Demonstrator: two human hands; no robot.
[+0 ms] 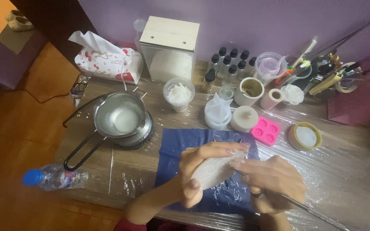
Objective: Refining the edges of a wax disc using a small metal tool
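Left hand (195,171) clamps our white wax piece (213,171) over the near blue cloth (185,145); right hand (270,179) is closed on a thin metal tool (305,207), tip at the wax. We risk gouging or cracking it if the tool slips.

Home craft corner, candle or soap making, as I had it: my plastic-wrapped wooden table (343,171) against a purple wall (245,21); melting pot (120,114) on a small heater; cup of white flakes (179,94); dropper bottles (230,62); pink silicone mould (266,130); tissue pack (108,60); orange floor (13,128).
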